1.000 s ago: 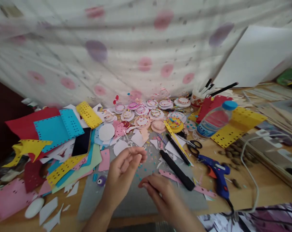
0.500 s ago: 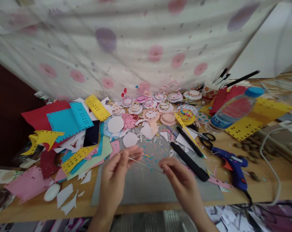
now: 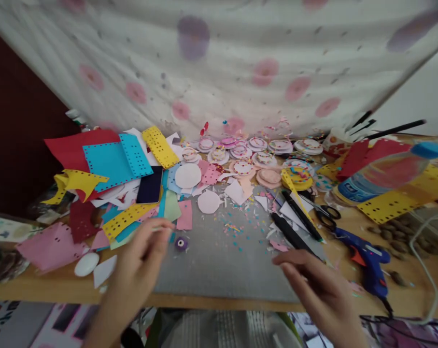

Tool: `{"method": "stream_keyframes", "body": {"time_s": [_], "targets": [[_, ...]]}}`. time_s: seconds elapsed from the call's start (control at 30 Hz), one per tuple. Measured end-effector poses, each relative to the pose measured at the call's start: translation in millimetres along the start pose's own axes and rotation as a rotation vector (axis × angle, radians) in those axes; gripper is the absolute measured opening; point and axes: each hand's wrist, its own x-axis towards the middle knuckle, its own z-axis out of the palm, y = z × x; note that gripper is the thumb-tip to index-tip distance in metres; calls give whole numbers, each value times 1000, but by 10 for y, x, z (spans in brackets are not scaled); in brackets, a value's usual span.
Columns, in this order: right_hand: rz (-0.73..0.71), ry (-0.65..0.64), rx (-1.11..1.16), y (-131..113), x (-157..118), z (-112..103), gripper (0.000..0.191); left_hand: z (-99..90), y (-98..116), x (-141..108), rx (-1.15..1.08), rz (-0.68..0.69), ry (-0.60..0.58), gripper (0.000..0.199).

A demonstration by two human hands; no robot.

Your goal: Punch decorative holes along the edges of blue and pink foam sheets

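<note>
My left hand (image 3: pixel 146 261) is over the left edge of the grey mat (image 3: pixel 222 275), its fingers curled into a pinch. Motion blurs it, and what it holds, if anything, cannot be made out. Just right of those fingertips lies a small purple roll (image 3: pixel 181 243) with a pale centre, touched by neither hand. My right hand (image 3: pixel 313 285) hovers at the mat's right side with thumb and forefinger drawn together; no object shows clearly in them. Beyond its fingers a thick black pen (image 3: pixel 291 232) lies partly hidden by the hand. Tiny coloured paper bits (image 3: pixel 236 232) are scattered between the hands.
Decorated paper discs (image 3: pixel 240 151) stand in rows by the curtain (image 3: pixel 233 87). Coloured card (image 3: pixel 103 162) and a phone (image 3: pixel 149 185) are piled left. Scissors (image 3: pixel 327 215), a blue glue gun (image 3: pixel 367 261), a water bottle (image 3: pixel 381 174) and a white cable (image 3: pixel 417 237) are right.
My hands have moved apart, left and right. The thin pale strand stretched between them earlier no longer shows. The purple roll has come into sight, and the view has shifted.
</note>
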Motion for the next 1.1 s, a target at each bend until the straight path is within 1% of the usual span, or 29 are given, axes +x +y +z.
{"method": "stream_keyframes", "body": {"time_s": [0.03, 0.1, 0.17, 0.23, 0.3, 0.37, 0.43, 0.53, 0.63, 0.77, 0.9, 1.03, 1.1], "targets": [[-18, -95, -3, -35, -3, 60, 10, 150, -5, -43, 14, -33, -154, 22], [-6, -241, -21, -92, -1, 162, 12, 389, -18, -128, -48, -44, -367, 24], [26, -313, -46, -121, 8, 226, 15, 522, -28, -203, -110, -65, -486, 28], [52, -327, -65, -118, 15, 260, 18, 568, -28, -255, -153, -85, -547, 28], [72, -341, -66, -99, 16, 274, 19, 576, -19, -278, -187, -99, -583, 25], [94, -383, -55, -81, 16, 274, 20, 579, -12, -279, -214, -95, -602, 24], [108, -429, -42, -65, 20, 256, 20, 587, -18, -264, -243, -96, -604, 27], [111, -455, -52, -27, 36, 194, 18, 599, -50, -225, -286, -158, -595, 36], [105, -449, -71, 14, 53, 131, 15, 608, -68, -188, -291, -213, -600, 38], [104, -472, -44, -22, 69, 142, 16, 649, -17, -170, -251, -162, -610, 36], [152, -536, 105, -117, 70, 226, 22, 710, 43, -186, -241, -129, -651, 33], [182, -500, 225, -127, 62, 267, 26, 735, 51, -203, -249, -88, -708, 33], [189, -503, 277, -116, 68, 269, 25, 730, 47, -205, -248, -84, -730, 34]]}}
